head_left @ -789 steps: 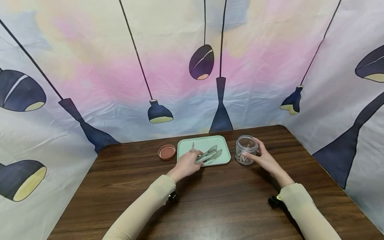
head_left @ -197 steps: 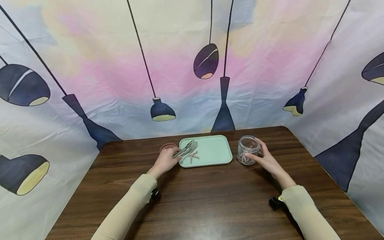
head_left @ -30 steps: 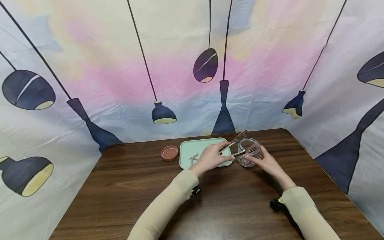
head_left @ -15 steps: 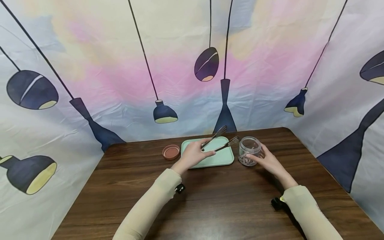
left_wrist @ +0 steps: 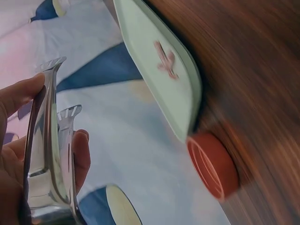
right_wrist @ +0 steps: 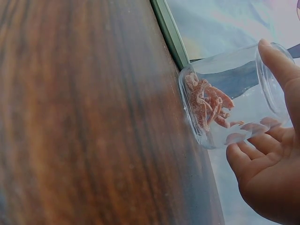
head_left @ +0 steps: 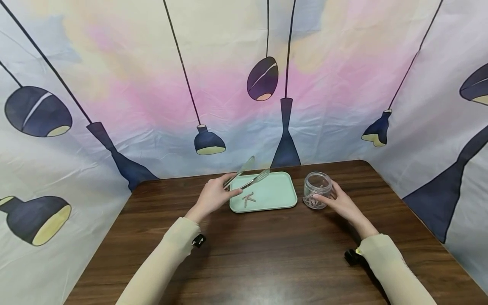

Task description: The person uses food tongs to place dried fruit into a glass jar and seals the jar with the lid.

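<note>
My left hand (head_left: pixel 213 194) holds metal tongs (left_wrist: pixel 49 159) above the left end of a pale green tray (head_left: pixel 278 190). The tongs' slotted tips are spread apart, with nothing between them. A few reddish-brown dried strips (head_left: pixel 248 198) lie in a small heap on the tray, below the tongs. At the right, my right hand (head_left: pixel 345 207) grips a clear jar (head_left: pixel 317 186) that stands upright and uncovered on the table. More of the same strips (right_wrist: pixel 206 101) lie at the jar's bottom, as the right wrist view shows.
A round reddish-brown lid (left_wrist: pixel 213 165) lies by the tray's left end; in the head view my left hand hides it. The dark wooden table (head_left: pixel 267 254) ends at the back against a printed cloth (head_left: pixel 160 140).
Over the last second my left hand has drawn the tongs leftward from the jar, back over the tray's left end. My right hand and the jar have stayed in place.
</note>
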### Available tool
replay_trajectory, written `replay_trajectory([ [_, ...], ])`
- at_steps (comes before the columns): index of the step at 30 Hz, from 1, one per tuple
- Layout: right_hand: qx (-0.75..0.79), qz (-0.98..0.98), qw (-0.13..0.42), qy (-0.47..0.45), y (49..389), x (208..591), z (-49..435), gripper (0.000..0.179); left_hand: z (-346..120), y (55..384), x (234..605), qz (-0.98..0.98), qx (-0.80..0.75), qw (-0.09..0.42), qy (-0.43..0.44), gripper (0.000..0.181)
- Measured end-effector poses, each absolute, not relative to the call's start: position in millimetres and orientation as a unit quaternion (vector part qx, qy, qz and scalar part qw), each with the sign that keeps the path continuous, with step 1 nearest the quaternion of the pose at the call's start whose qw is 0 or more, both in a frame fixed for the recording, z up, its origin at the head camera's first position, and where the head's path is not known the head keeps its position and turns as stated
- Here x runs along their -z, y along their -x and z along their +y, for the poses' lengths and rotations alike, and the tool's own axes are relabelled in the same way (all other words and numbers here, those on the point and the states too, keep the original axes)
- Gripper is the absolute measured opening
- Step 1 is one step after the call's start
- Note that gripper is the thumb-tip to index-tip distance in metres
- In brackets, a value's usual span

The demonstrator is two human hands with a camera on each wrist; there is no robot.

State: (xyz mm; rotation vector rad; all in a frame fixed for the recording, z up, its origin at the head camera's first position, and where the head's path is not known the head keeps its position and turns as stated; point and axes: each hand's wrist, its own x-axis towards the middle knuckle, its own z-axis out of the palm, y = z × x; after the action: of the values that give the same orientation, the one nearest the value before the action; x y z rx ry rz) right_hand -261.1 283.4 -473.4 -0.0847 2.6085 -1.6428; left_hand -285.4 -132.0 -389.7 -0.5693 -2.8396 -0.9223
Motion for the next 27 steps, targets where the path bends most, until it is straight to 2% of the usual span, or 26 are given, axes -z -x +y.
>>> replay_trajectory([
  [13,0.536,0.843,0.037,0.018,261.2,473.9,281.4,0.108,-161.0,280.3,409.8,-0.942,0.28,0.052,0.177,0.062],
  [27,0.535,0.844,0.031,0.022,261.4,474.7,283.0,0.107,-157.6,273.4,433.5,-0.948,0.223,0.083,0.213,0.044],
])
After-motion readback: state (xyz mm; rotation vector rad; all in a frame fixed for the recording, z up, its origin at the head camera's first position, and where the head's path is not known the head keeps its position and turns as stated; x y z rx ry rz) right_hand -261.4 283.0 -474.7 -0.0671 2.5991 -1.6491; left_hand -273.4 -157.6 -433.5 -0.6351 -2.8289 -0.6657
